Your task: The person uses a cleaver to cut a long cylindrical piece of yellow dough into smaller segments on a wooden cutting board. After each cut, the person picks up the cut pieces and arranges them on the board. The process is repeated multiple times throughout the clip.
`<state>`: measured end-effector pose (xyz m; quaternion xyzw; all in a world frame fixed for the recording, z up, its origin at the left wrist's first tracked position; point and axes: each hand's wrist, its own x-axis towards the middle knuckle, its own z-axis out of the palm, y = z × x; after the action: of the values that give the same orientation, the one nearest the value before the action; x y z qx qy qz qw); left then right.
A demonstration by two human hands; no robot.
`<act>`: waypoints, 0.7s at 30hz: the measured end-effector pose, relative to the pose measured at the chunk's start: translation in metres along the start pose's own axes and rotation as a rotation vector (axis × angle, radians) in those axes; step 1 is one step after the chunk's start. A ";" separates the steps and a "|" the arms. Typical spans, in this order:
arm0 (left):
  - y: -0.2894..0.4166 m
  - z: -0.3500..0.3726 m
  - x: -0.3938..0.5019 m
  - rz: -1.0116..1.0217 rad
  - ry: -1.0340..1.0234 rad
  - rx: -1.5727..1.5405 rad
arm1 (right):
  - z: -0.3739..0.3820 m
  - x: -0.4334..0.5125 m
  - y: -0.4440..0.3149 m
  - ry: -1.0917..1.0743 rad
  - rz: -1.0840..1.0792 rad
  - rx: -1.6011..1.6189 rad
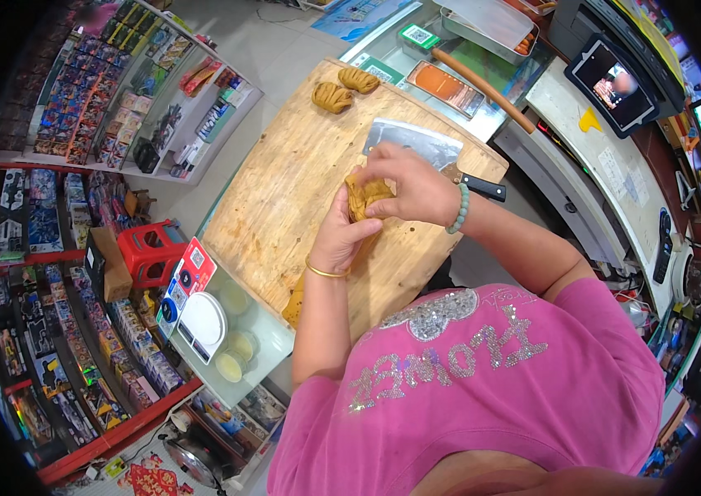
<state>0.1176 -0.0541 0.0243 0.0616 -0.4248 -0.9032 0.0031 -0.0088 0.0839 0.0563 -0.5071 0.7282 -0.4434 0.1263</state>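
A layered piece of yellow-brown dough (360, 197) rests in my left hand (339, 232), which cups it from beneath and the side. My right hand (405, 183) comes over the top, its fingers and thumb pinching the same piece. Both hands are above a wooden board (276, 192). Just beyond my right hand lies a cleaver (412, 137), its black handle (482, 187) towards the right. At the board's far end sit two shaped dough pieces, a twisted roll (358, 80) and a folded roll (331, 98). Flat yellow dough (293, 304) shows partly behind my left forearm.
A rolling pin (484, 90) lies across the glass counter by a phone (445, 88). White kitchen scales (203, 322) and small glass cups (231, 366) stand at the left. A red plastic stool (149, 253) is near the shelves. A tablet (614, 85) leans at upper right.
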 end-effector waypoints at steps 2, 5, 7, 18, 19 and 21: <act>-0.001 0.002 -0.001 -0.080 0.095 0.004 | 0.009 -0.002 0.007 0.118 0.055 0.038; -0.004 0.005 -0.001 -0.012 0.119 -0.010 | 0.022 -0.003 0.015 0.095 0.232 0.404; -0.006 0.006 0.000 0.045 0.123 0.000 | 0.025 -0.006 0.018 -0.064 0.456 0.875; -0.023 0.002 0.001 0.149 0.281 -0.136 | 0.029 -0.010 0.032 -0.173 0.331 0.850; -0.024 0.001 0.003 0.151 0.301 -0.120 | 0.031 -0.011 0.032 -0.166 0.346 0.913; -0.027 0.000 0.004 0.152 0.331 -0.110 | 0.039 -0.013 0.031 -0.107 0.341 0.883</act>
<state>0.1145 -0.0376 0.0031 0.1770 -0.3721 -0.8996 0.1446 0.0018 0.0775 0.0064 -0.3001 0.5355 -0.6568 0.4381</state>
